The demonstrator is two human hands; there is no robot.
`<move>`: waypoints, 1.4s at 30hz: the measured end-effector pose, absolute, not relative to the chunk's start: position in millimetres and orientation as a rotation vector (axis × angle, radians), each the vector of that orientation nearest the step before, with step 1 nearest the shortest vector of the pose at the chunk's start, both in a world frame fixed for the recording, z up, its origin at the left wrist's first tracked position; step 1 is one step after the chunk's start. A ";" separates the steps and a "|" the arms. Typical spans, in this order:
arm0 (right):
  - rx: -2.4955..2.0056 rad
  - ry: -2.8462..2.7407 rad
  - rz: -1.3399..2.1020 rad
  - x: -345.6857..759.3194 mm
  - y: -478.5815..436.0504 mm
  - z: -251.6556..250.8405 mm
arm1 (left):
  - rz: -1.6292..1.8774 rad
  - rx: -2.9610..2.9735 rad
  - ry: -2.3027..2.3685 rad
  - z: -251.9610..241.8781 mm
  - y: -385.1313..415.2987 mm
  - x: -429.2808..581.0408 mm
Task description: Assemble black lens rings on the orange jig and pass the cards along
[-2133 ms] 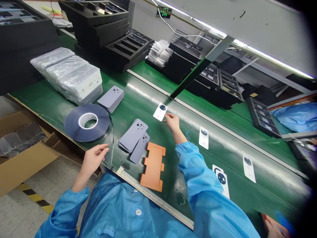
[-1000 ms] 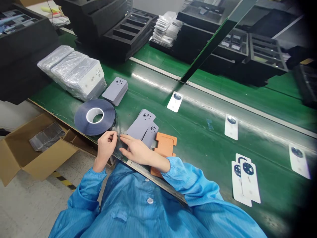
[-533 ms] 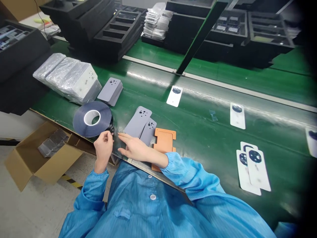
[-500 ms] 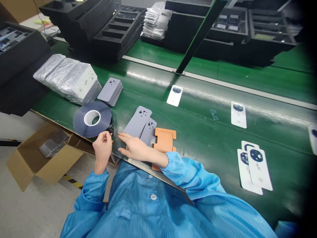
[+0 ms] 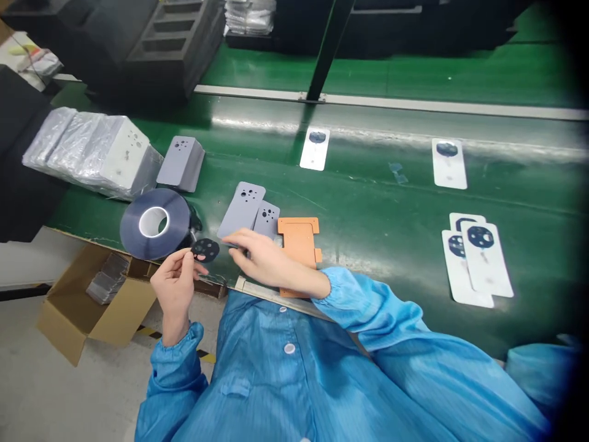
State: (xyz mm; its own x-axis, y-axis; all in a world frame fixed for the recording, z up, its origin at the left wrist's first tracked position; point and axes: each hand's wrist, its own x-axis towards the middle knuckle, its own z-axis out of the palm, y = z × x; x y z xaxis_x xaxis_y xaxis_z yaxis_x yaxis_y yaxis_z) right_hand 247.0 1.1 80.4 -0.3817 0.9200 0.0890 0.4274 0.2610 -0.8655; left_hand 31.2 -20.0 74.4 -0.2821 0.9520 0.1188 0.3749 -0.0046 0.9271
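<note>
Between the thumb and index finger of my left hand (image 5: pixel 177 283) is a black round camera lens cover (image 5: pixel 207 249) with several holes, pinched by its left edge. My right hand (image 5: pixel 257 255) hovers just right of it, fingers stretched out and apart, holding nothing. Behind my left hand lies a large roll of dark film (image 5: pixel 131 224) on a white core. Beyond my right hand rest two grey phone back panels (image 5: pixel 242 212) with camera holes, overlapping. An orange jig (image 5: pixel 298 236) lies partly under my right forearm.
Stacked grey panels (image 5: pixel 177 162) and plastic-wrapped panels (image 5: pixel 92 147) stand at the left. White panels with dark camera patches (image 5: pixel 488 270) lie at the right; others (image 5: pixel 315 153) sit farther back. A cardboard box (image 5: pixel 78 307) is below the bench edge. Black foam trays (image 5: pixel 161 55) line the back.
The black lens cover now shows in full, in my left hand, which has drawn away from the film roll. My right hand stays close by with fingers spread. The camera view has shifted.
</note>
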 end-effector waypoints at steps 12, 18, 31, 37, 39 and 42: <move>-1.494 -1.353 1.108 344.6 -44.4 55.0 | 0.838 1.532 1.212 49.8 -12.3 127.7; -1.713 -1.090 0.995 378.6 -66.0 33.3 | 0.779 1.762 1.249 19.6 -21.4 144.1; -1.797 -1.002 0.936 377.3 -38.7 7.0 | 0.501 2.241 1.236 19.0 -26.2 167.2; -1.819 -1.058 0.883 376.3 -37.3 2.3 | 0.457 2.326 1.203 15.1 -26.4 173.0; -1.831 -1.066 0.853 375.7 -37.5 0.7 | 0.441 2.337 1.209 13.6 -26.1 174.0; -1.843 -1.082 0.824 374.0 -37.3 0.2 | 0.412 2.331 1.215 12.7 -24.8 174.8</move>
